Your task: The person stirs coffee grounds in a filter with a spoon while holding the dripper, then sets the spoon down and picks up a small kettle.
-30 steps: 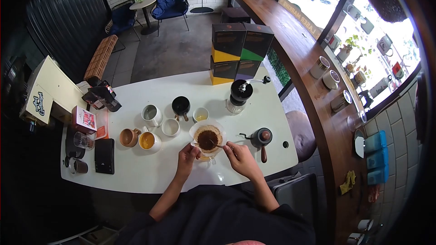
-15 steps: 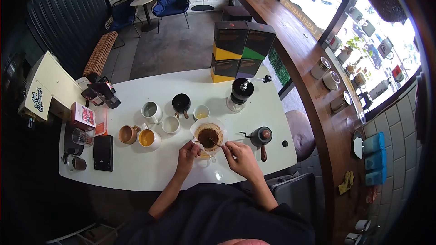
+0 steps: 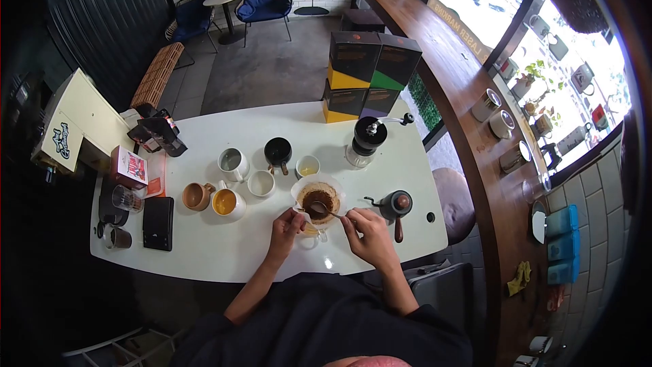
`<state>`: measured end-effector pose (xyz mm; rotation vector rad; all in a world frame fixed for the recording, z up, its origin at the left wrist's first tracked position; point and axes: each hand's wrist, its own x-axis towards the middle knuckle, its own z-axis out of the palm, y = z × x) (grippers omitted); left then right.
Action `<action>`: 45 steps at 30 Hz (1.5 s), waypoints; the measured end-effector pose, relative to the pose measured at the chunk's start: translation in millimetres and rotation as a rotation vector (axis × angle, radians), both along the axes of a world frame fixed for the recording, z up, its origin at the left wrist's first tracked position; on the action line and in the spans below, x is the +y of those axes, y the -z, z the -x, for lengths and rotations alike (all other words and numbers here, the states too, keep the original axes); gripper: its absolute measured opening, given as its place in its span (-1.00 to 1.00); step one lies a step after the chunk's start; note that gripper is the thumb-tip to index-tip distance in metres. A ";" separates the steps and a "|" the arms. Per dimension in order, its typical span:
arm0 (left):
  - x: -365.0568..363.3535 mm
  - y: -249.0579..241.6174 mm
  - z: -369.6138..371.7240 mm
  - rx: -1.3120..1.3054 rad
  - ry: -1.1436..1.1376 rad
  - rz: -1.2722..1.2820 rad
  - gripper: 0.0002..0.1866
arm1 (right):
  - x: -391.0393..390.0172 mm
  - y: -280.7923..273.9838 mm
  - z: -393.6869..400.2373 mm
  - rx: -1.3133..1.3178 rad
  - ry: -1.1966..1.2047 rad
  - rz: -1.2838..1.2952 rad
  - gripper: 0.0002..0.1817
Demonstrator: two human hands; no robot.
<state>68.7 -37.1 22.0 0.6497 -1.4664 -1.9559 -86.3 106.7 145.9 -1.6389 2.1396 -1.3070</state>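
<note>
While the left hand still pinches the dripper rim, the right hand grips a spoon — its bowl now lifted onto the wet grounds, stirring nearly done, I'd judge.

Daylight came from the window right of the tabletop, where the glass was blown out to near white and detail beyond it was lost. The tabletop itself was bright and evenly lit, with only soft, short shadows under the cups. Left of the tabletop the room fell into deep shade, nearly black. The fisheye lens bent straight lines strongly toward the edges, and a dark vignette closed off the corners. The centre was sharp; things far from the tabletop looked small and soft.
</note>
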 end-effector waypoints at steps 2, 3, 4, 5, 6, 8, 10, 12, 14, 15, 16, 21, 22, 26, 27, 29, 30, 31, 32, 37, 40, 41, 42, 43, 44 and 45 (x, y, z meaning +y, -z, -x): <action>-0.4 0.2 -0.8 0.002 0.005 0.016 -0.75 | -4.5 1.0 2.3 0.007 -0.014 0.016 -0.82; -1.4 -0.3 -0.4 0.000 0.012 0.023 -0.75 | -4.5 3.2 1.4 0.007 -0.032 0.009 -0.82; -2.5 -0.5 0.6 0.001 0.010 0.028 -0.75 | -4.4 5.2 0.3 0.005 -0.049 -0.002 -0.82; -1.8 -0.4 0.5 -0.006 0.008 0.020 -0.75 | -4.7 6.3 -0.4 -0.012 -0.043 -0.034 -0.83; -0.6 0.1 -0.6 -0.014 0.006 0.009 -0.75 | -4.9 6.5 -0.9 -0.014 -0.046 -0.036 -0.83; -0.5 1.0 -1.0 -0.014 0.004 0.008 -0.76 | -5.4 5.5 -0.9 -0.010 -0.015 -0.079 -0.85; -0.6 2.5 -0.8 -0.013 0.005 0.011 -0.76 | -5.6 6.7 0.4 0.018 0.000 -0.080 -0.86; -1.0 4.6 -0.1 0.004 0.005 -0.010 -0.75 | -5.9 7.7 2.9 0.048 0.015 -0.077 -0.87; -1.9 6.3 0.1 -0.003 0.007 0.000 -0.75 | -5.5 8.6 4.4 0.105 0.038 -0.071 -0.88; -1.5 7.0 -0.5 -0.010 0.006 0.008 -0.74 | -5.4 9.4 4.5 0.102 0.037 -0.074 -0.88; -1.4 7.2 -0.7 -0.012 0.006 0.006 -0.74 | -5.4 10.2 4.7 0.101 0.031 -0.051 -0.90; -0.2 3.1 0.0 -0.013 -0.003 0.012 -0.74 | -3.7 8.0 4.0 0.128 0.015 -0.020 -0.93; 0.1 3.5 0.2 -0.015 -0.004 0.014 -0.74 | -3.1 7.3 3.9 0.150 0.016 -0.008 -0.93; -0.8 5.5 -0.1 -0.005 -0.003 0.002 -0.73 | -2.1 4.5 4.5 0.209 0.026 0.044 -0.89; -0.7 5.8 -0.4 -0.016 0.000 0.013 -0.73 | -2.3 4.8 3.5 0.207 0.026 0.044 -0.89; -1.9 8.5 -0.8 -0.017 0.001 0.016 -0.73 | -4.7 3.2 5.7 0.271 0.015 0.071 -0.86; -2.1 7.8 0.2 -0.021 0.001 0.018 -0.73 | -6.1 2.4 6.8 0.279 0.012 0.076 -0.86; -1.3 7.0 1.1 -0.014 -0.003 0.023 -0.73 | -7.4 2.5 6.7 0.329 0.007 0.065 -0.86; 0.2 5.9 0.8 -0.016 -0.012 0.018 -0.73 | -8.8 3.4 6.0 0.376 0.001 0.054 -0.85; 1.1 5.8 1.2 0.004 -0.030 0.001 -0.74 | -14.0 8.3 1.7 0.361 -0.016 0.047 -0.85; 0.8 7.3 0.2 0.012 -0.017 0.005 -0.74 | -15.6 9.6 2.2 0.301 -0.038 0.012 -0.85; 1.0 8.2 -0.2 0.009 -0.024 0.001 -0.74 | -16.0 10.4 2.6 0.279 -0.045 0.015 -0.86; 0.8 7.9 0.0 0.007 -0.023 0.004 -0.74 | -15.8 11.4 2.2 0.256 -0.051 0.016 -0.86; 0.8 7.8 0.6 0.007 -0.021 0.006 -0.74 | -15.6 12.1 1.9 0.254 -0.056 0.010 -0.86; 1.4 6.9 1.1 0.007 -0.025 0.001 -0.74 | -15.5 12.3 2.2 0.243 -0.053 0.003 -0.86; 2.2 5.0 1.2 0.004 -0.030 0.003 -0.75 | -15.3 12.4 2.7 0.233 -0.049 -0.004 -0.87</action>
